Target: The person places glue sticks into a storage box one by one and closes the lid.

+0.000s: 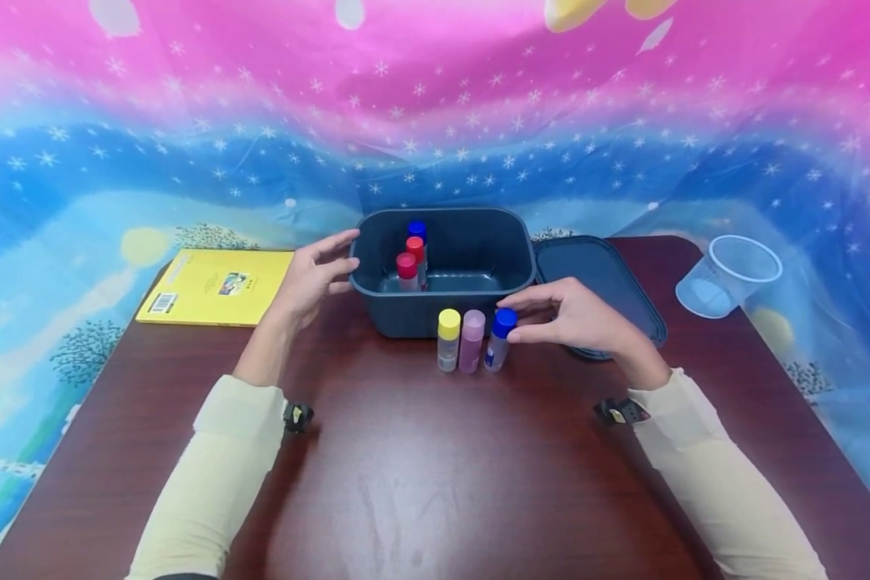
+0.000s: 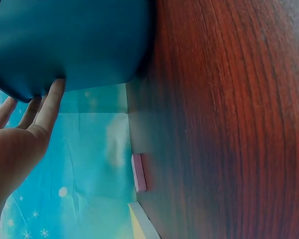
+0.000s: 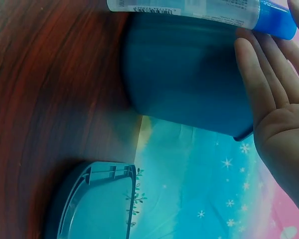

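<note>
My right hand (image 1: 578,316) pinches a blue-capped bottle (image 1: 498,346) in front of the dark bin (image 1: 406,316); a leftward nudge could topple the pink bottle (image 1: 471,344) beside it. My left hand (image 1: 308,282), fingers spread, touches the bin, which holds 2 red-capped bottles (image 1: 407,267) and 1 blue-capped.
</note>
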`<state>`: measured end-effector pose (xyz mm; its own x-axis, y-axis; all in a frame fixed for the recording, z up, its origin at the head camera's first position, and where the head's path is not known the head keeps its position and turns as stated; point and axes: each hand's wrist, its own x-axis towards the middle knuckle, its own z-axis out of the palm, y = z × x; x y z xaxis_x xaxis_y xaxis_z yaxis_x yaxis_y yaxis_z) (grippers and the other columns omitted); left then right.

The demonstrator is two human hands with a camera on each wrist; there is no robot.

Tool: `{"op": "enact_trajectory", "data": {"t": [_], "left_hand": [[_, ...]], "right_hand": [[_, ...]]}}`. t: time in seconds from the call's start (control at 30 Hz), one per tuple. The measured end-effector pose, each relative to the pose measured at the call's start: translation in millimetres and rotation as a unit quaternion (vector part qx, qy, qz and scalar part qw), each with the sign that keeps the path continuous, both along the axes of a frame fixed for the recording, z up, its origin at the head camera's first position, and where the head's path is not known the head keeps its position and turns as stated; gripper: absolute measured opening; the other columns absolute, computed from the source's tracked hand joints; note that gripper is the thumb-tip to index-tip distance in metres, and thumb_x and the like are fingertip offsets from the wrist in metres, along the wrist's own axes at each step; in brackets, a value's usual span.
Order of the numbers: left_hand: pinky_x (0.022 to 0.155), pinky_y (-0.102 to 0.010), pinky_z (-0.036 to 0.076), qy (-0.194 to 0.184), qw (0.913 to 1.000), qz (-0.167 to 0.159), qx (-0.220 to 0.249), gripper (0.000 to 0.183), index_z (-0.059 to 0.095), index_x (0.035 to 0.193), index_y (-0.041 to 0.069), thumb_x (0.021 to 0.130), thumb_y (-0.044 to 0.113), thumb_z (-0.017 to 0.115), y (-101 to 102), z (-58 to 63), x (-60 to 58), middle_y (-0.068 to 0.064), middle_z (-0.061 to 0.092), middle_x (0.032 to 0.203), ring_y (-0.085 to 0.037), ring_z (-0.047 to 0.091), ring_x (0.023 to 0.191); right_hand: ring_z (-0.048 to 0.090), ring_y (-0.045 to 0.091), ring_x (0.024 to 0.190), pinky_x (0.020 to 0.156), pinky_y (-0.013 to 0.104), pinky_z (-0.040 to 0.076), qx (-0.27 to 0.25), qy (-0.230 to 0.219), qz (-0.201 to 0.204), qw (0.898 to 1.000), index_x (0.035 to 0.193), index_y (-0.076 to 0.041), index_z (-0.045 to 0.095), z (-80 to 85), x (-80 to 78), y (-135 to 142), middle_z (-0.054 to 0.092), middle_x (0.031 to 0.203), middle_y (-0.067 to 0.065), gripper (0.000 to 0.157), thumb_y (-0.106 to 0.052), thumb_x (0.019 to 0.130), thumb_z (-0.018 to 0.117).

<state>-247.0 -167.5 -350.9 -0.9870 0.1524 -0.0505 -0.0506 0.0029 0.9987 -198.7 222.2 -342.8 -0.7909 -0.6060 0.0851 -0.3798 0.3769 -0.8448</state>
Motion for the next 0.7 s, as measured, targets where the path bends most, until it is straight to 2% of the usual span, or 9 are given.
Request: {"op": "enact_trajectory", "data": {"t": [0.33, 0.5, 0.7], "left_hand": [[0.085, -0.032, 0.059, -0.002, 0.9999, -0.002, 0.013, 0.056, 0.049, 0.151, 0.007, 0.098, 0.004, 0.063, -0.6, 0.9, -0.5, -0.013, 0.045, 0.155, -0.033, 0.053, 0.131], [0.085, -0.032, 0.059, -0.005, 0.9998, -0.002, 0.020, 0.056, 0.049, 0.151, 0.007, 0.097, 0.004, 0.064, -1.5, 1.2, -0.8, -0.012, 0.044, 0.156, -0.031, 0.055, 0.127], [0.085, -0.032, 0.059, -0.011, 0.9995, -0.006, 0.030, 0.057, 0.049, 0.151, 0.007, 0.097, 0.003, 0.064, -1.5, 2.1, -1.4, -0.011, 0.043, 0.156, -0.034, 0.053, 0.128]], "right_hand": [[0.073, 0.016, 0.093, 0.081, 0.030, 0.060, 0.018, 0.031, 0.000, 0.999, 0.119, -0.004, 0.074, 3.0, -0.6, -2.2, 0.074, 0.112, 0.008, 0.033, -0.009, 0.087, 0.082], [0.074, 0.019, 0.093, 0.081, 0.032, 0.061, 0.047, 0.043, 0.002, 0.998, 0.114, -0.008, 0.073, 7.5, 0.4, 0.2, 0.073, 0.109, 0.005, 0.028, -0.009, 0.087, 0.081], [0.071, 0.023, 0.095, 0.083, 0.037, 0.061, 0.057, 0.065, -0.015, 0.996, 0.111, -0.011, 0.071, 15.2, 1.5, 6.4, 0.073, 0.108, 0.002, 0.024, -0.008, 0.088, 0.078]]}}
